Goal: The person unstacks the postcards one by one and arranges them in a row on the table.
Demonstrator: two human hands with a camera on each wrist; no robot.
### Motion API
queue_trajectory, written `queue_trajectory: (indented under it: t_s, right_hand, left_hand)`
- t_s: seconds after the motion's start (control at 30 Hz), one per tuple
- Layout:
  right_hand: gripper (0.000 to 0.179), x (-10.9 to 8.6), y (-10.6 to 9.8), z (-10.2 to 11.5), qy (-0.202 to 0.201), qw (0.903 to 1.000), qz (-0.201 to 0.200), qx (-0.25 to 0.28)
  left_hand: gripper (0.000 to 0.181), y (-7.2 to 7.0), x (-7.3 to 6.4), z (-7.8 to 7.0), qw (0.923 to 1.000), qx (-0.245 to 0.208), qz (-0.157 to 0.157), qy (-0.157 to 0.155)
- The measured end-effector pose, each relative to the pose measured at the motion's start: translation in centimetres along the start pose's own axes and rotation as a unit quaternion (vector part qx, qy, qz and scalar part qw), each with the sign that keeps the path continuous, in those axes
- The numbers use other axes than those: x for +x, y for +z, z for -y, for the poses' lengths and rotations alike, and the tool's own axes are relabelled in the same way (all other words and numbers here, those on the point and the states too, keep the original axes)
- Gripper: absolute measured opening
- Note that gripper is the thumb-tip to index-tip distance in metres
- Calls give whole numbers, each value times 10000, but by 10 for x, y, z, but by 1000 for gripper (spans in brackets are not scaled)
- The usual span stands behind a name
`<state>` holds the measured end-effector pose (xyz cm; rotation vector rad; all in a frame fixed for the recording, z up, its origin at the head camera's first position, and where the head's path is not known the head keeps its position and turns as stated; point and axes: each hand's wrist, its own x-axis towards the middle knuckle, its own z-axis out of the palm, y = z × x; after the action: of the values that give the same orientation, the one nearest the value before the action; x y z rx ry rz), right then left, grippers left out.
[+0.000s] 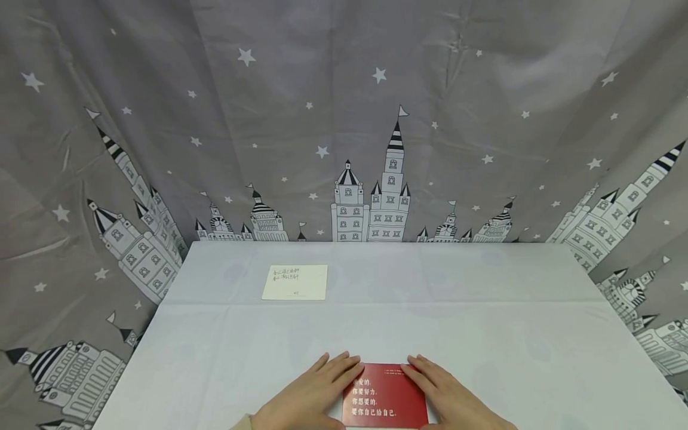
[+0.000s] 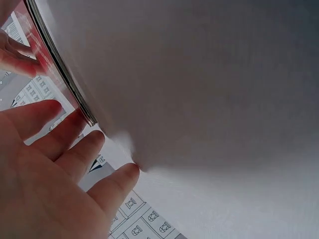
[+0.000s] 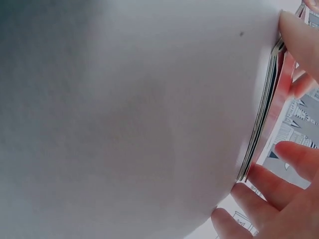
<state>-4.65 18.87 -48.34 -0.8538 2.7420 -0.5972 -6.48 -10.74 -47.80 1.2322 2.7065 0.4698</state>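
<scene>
A stack of cards (image 1: 384, 397), its red top card printed with white Chinese characters, lies flat at the near edge of the white table. My left hand (image 1: 317, 391) holds its left side, fingertips around the far left corner and thumb by the near edge. On the opposite side my right hand (image 1: 448, 394) holds the stack in the same way. Layered edges of the stack (image 2: 62, 69) show in the left wrist view, with the outer fingers spread past the corner. In the right wrist view the right thumb is at one end of the stack (image 3: 264, 109) and fingertips at the other.
A cream card (image 1: 295, 282) with handwriting lies farther back on the left part of the table. The white tabletop (image 1: 457, 298) extends to both sides of the hands. Behind it hangs a grey curtain (image 1: 344, 77) with stars and castles.
</scene>
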Motion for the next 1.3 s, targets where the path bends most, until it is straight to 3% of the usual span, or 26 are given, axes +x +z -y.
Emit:
queue_trajectory:
  t_s: [0.4, 0.63, 0.73, 0.93, 1.3]
  right_hand:
    - [95, 1, -6, 4, 228, 9988, 244, 364]
    - [95, 1, -9, 2, 341, 9957, 410, 757]
    - [91, 1, -10, 1, 106, 9980, 275, 566]
    - [86, 1, -15, -2, -279, 9992, 89, 279]
    - [87, 2, -19, 0, -148, 9988, 187, 425]
  left_hand:
    - [94, -3, -2, -1, 9997, -199, 37, -96]
    - [95, -6, 2, -2, 9944, -780, 463, -534]
    - [95, -7, 2, -1, 9945, -850, 448, -408]
    - [90, -11, 1, 1, 9991, -391, 94, 98]
    - [86, -10, 2, 3, 9992, -293, -100, 233]
